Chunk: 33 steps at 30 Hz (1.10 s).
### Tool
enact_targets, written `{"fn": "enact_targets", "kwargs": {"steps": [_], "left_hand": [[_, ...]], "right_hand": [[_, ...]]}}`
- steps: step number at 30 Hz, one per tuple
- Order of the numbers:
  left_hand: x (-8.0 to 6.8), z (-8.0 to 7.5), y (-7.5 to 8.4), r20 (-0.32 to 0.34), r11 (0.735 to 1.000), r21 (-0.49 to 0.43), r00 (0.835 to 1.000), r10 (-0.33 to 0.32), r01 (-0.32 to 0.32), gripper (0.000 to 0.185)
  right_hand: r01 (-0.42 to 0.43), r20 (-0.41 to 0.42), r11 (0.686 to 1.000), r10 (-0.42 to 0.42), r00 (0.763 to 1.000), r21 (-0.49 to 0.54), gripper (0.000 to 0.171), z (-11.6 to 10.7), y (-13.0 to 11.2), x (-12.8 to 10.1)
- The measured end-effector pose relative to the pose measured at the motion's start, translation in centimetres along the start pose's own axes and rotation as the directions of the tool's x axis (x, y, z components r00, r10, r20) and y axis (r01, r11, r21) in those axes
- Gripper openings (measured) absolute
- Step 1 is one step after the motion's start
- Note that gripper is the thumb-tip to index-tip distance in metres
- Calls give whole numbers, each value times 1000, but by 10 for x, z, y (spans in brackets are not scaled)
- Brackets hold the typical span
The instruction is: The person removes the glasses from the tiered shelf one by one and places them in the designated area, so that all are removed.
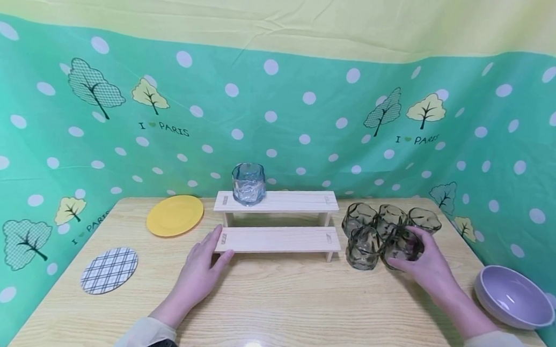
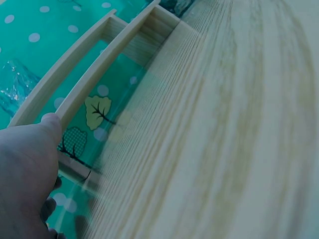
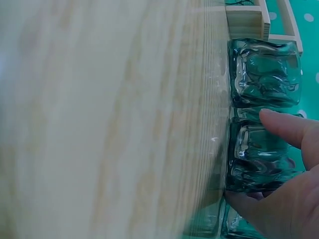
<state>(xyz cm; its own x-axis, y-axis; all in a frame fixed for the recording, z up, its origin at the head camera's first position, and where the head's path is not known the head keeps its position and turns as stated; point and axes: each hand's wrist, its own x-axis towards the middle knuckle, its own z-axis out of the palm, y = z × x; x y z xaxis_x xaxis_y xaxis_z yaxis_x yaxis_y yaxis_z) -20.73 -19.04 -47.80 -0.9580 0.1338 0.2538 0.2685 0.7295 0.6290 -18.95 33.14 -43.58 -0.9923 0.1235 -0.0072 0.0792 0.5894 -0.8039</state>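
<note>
Right hand grips the front-right glass of five clustered toward the worktop's right edge; left hand rests flat at the wooden rack. One glass stands shelved; five apparently remain.

A staged tabletop set: patterned curtain backdrop encloses a wooden table.
</note>
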Motion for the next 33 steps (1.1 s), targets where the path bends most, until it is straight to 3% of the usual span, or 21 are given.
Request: {"fn": "enact_targets", "kwargs": {"steps": [33], "left_hand": [[0, -1, 1, 10, 1000, -7, 1000, 0, 0, 77]], "right_hand": [[25, 0, 1000, -25, 1000, -2, 118, 8, -2, 3]]}}
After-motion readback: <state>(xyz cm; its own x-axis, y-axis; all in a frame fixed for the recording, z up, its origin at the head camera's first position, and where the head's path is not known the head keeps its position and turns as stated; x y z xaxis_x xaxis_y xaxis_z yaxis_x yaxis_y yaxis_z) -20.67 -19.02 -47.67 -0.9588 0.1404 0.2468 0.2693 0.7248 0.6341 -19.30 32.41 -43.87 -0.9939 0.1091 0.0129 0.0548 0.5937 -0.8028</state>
